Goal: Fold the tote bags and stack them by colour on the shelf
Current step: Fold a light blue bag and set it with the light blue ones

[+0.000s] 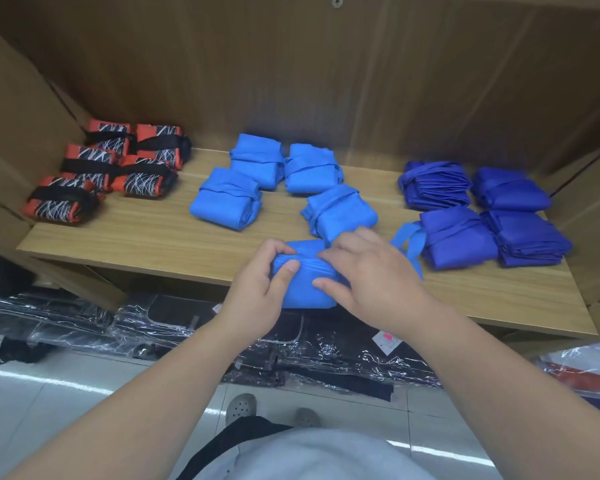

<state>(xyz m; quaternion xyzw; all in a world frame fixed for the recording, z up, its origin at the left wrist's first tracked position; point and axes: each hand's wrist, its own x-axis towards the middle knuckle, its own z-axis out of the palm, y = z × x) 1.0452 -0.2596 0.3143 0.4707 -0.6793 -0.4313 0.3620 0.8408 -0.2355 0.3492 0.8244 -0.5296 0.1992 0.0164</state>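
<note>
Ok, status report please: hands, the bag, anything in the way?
Left hand and right hand both hold light blue bag at shelf front edge. Loose blue strap beside right hand. Nothing blocking.

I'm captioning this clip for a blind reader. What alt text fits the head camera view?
The person's left hand and right hand hold a folded light blue tote bag at the front edge of a wooden shelf. Behind it lie four more light blue bundles, with five red-and-black bundles at left and four dark blue bundles at right.

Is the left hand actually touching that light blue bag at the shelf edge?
Touching. Head view: the left hand curls fingers and thumb round the bag.
</note>
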